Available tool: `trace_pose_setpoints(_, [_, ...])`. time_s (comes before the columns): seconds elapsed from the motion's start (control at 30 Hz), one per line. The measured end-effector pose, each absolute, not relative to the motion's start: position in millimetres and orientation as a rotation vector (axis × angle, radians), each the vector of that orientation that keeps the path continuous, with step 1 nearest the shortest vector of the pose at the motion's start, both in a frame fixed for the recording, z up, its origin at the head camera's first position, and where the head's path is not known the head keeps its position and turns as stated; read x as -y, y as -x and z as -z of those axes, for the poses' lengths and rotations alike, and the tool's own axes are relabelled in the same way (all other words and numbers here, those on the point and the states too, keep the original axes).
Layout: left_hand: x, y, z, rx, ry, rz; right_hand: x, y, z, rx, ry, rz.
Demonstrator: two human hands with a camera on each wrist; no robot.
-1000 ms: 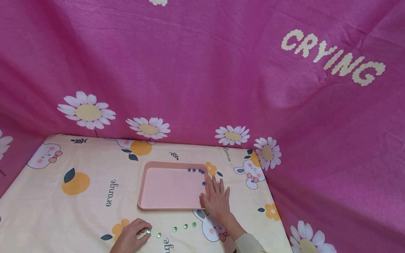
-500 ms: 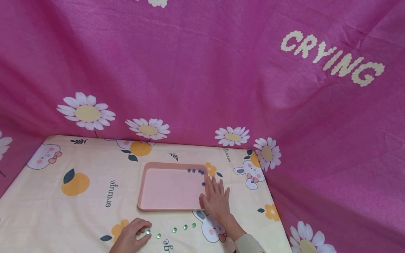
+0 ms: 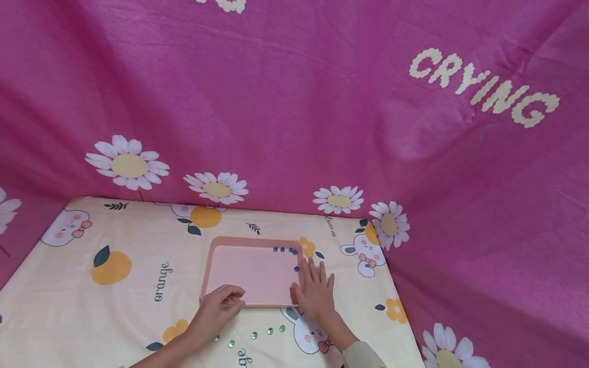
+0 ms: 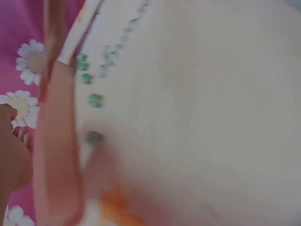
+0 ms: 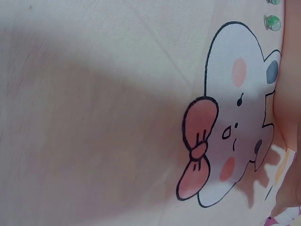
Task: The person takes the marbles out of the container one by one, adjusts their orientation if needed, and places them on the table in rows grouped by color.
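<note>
A shallow pink tray [image 3: 248, 271] lies on the patterned cloth, with several small blue marbles [image 3: 282, 250] by its far right corner. In front of it, several clear marbles with green inside [image 3: 254, 336] form a loose row on the cloth, also visible as green marbles [image 4: 95, 100] in the left wrist view. My left hand [image 3: 218, 312] hovers over the tray's near left edge, fingers loosely bent, thumb and index tips apart; nothing shows between them. My right hand [image 3: 316, 294] rests on the tray's right rim, fingers spread and straight, its thumb over the inside.
The cream cloth [image 3: 138, 322] covers the table and carries printed rabbits, oranges and flowers. A magenta curtain [image 3: 276, 102] with daisies hangs behind the table and along both sides.
My left hand has left the leftmost green marble and moved forward and right to the tray's near edge. That marble stays on the cloth. The right hand has not moved.
</note>
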State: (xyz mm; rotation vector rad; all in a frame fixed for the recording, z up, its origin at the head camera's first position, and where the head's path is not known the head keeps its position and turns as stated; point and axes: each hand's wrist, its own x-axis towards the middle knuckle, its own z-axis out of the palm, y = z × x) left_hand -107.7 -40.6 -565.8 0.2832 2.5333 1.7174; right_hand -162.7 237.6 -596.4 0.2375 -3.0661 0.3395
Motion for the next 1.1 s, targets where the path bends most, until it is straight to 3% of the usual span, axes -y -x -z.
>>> trace_pose_setpoints(0.27, [-4, 159, 555, -2.457, -0.435, -1.781, -239, 162, 596, 3.08, -0.235, -0.252])
trace_pose_setpoints(0.53, [-52, 199, 575, -2.368, -0.316, -1.763, -240, 163, 598, 3.079, -0.236, -0.243])
trace_pose_setpoints(1.1, [-87, 219, 601, -2.52, -0.341, -1.685, -239, 164, 600, 3.067, -0.216, -0.302])
